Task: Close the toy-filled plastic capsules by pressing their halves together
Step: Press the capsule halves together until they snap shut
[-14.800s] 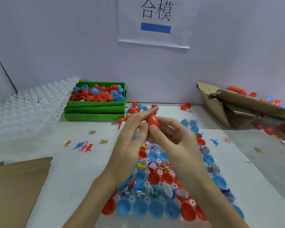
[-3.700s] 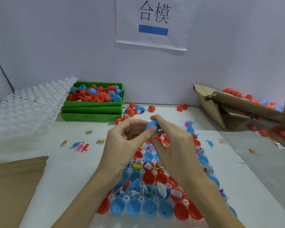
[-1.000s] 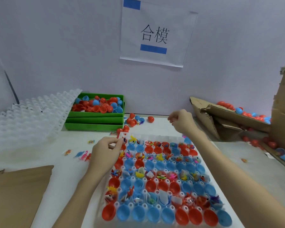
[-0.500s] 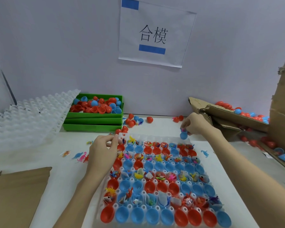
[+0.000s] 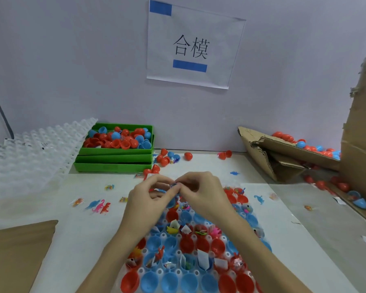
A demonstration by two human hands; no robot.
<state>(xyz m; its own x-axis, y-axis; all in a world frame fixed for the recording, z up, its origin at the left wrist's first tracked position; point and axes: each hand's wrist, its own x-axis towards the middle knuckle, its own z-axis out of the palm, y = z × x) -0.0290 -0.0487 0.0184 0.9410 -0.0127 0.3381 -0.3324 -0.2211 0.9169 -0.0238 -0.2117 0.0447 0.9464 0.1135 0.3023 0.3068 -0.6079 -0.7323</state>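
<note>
My left hand (image 5: 150, 197) and my right hand (image 5: 201, 193) meet above the far part of the clear tray (image 5: 179, 253). Between their fingertips they pinch a small blue capsule (image 5: 174, 185), mostly hidden by the fingers. The tray holds several red and blue capsule halves, many with small toys and paper slips inside. Its far rows are hidden behind my hands.
A green bin (image 5: 116, 144) of red and blue halves stands at the back left, beside stacked clear trays (image 5: 30, 153). Loose toys (image 5: 97, 205) lie left of the tray. A torn cardboard box (image 5: 283, 153) with closed capsules sits at the right. Brown cardboard (image 5: 17, 254) lies front left.
My right hand came back from the far right with a blue half. My left hand rose from the tray's left corner. Both now meet over the tray, pinching the capsule.
</note>
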